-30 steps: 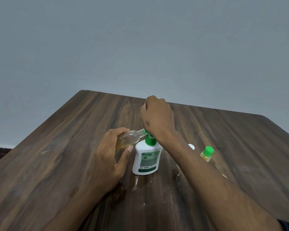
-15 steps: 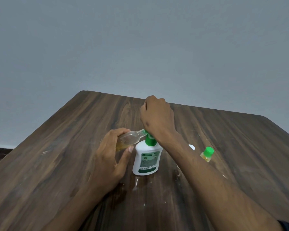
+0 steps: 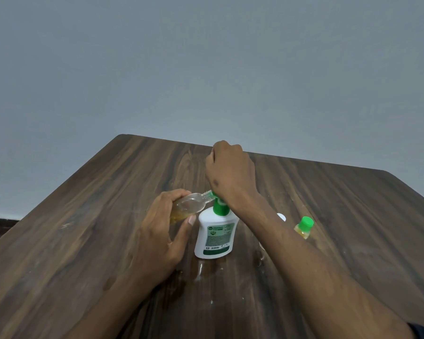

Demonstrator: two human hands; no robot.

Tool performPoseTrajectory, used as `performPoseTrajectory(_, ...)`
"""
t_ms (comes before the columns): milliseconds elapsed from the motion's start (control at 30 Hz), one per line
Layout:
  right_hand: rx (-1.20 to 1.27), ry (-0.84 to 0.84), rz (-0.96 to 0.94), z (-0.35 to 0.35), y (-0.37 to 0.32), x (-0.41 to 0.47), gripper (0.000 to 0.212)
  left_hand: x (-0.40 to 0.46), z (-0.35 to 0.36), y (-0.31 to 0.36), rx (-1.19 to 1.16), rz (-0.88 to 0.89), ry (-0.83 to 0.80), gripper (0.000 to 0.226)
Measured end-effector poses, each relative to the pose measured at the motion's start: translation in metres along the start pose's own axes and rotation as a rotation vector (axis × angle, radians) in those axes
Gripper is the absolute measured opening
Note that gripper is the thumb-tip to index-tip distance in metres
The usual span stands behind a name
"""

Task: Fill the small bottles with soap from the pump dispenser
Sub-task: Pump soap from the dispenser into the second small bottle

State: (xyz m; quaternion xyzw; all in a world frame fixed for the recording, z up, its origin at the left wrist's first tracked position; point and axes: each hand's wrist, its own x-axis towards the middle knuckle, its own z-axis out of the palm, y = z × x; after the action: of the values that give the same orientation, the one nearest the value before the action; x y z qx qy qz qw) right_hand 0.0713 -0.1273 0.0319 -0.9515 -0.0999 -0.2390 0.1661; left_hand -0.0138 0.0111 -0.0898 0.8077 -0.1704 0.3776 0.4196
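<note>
Progress roughly midway: capped small bottle (image 3: 304,227) far right looks filled, left hand (image 3: 162,231) fingers wrap tilted open bottle (image 3: 189,206) at nozzle, part full, right hand (image 3: 230,174) fisted on pump dispenser (image 3: 214,238).

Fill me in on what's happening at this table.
A person is refilling small bottles with soap. The left hand holds a small clear bottle tilted on its side, its open neck at the spout of the white pump dispenser, with some yellowish liquid already inside. The right hand rests on the green pump head. Another small bottle with a green cap stands on the wooden table to the right, holding yellowish liquid.
</note>
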Motion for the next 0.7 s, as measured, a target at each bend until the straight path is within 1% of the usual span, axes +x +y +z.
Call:
performPoseTrajectory(100, 0.014, -0.018, 0.025, 0.0029, 0.0007, -0.0013, 0.024, -0.0003, -0.0009, 0.0009, 0.002, 0.005, 0.002, 0.035)
performPoseTrajectory(267, 0.013, -0.002, 0.018, 0.0008, 0.0007, -0.0005, 0.023, 0.0005, -0.0001, 0.0011, -0.009, 0.005, 0.004, 0.036)
performPoseTrajectory(333, 0.021, -0.026, 0.041, 0.0021, 0.0007, -0.0011, 0.024, -0.0004, -0.0001, 0.0, -0.007, 0.008, 0.004, 0.036)
performPoseTrajectory(467, 0.008, -0.015, 0.005, -0.0022, -0.0024, -0.0006, 0.023, -0.0006, 0.0001, -0.0008, -0.003, -0.001, 0.003, 0.036)
performPoseTrajectory(600, 0.012, -0.035, 0.039, 0.0002, -0.0011, -0.0018, 0.027, -0.0005, 0.0002, -0.0011, -0.003, -0.001, -0.009, 0.035)
performPoseTrajectory(700, 0.005, -0.023, 0.007, -0.0028, -0.0025, -0.0012, 0.024, -0.0006, -0.0001, -0.001, -0.002, -0.006, -0.012, 0.036)
